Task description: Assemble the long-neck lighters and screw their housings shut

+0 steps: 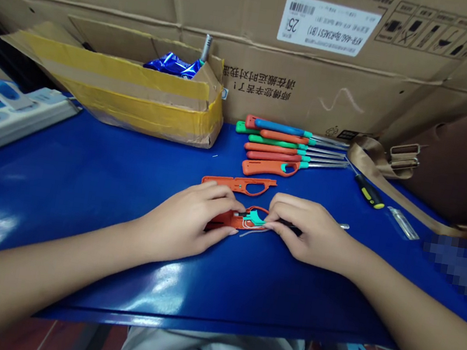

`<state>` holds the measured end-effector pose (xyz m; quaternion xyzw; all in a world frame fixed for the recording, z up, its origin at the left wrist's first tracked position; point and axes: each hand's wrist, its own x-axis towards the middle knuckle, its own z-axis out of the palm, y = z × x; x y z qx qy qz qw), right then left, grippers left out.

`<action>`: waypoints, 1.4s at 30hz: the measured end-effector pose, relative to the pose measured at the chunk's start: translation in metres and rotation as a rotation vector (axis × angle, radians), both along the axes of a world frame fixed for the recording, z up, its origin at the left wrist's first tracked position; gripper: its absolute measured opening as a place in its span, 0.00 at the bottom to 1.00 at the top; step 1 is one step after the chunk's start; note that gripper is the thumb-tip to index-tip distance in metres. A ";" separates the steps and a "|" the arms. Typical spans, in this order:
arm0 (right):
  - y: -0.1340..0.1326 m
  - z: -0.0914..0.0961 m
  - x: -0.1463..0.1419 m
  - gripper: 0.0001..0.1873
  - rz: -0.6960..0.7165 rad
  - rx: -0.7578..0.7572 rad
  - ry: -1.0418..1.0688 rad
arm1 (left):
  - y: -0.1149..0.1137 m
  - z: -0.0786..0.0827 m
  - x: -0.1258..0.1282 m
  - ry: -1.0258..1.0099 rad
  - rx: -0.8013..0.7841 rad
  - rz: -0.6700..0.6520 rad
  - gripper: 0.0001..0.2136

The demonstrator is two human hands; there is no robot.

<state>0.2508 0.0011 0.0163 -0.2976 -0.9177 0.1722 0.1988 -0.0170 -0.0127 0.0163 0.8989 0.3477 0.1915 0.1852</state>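
Observation:
My left hand (198, 217) is closed around the left end of an orange lighter casing half (222, 219), which lies open side up on the table. Inside it sit a teal trigger (255, 219), a small dark part and thin pale wires (247, 234). My right hand (311, 230) pinches at the right end of the trigger, its fingertips hiding what they grip. A dark piece shows under its palm, and a metal tip (344, 226) sticks out beyond the knuckles. Just behind lies the matching orange casing half (238, 184), apart from both hands.
Several long-necked lighters (276, 157) lie in a row behind. A yellow-taped carton (139, 98) stands at back left, near a power strip (7, 118). On the right are a screwdriver (369, 192), a clear narrow packet (403, 223) and a brown strap (415, 204). Large cardboard (244, 52) walls the back.

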 end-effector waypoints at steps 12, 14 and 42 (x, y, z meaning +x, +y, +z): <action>0.003 -0.006 0.001 0.09 0.045 0.060 0.046 | 0.002 -0.002 0.001 -0.018 -0.035 0.024 0.14; 0.003 -0.007 0.001 0.09 0.048 0.060 0.049 | 0.002 -0.002 0.001 -0.022 -0.027 0.021 0.13; 0.003 -0.002 0.001 0.10 0.061 0.180 -0.082 | 0.001 0.003 0.003 -0.026 -0.053 0.010 0.13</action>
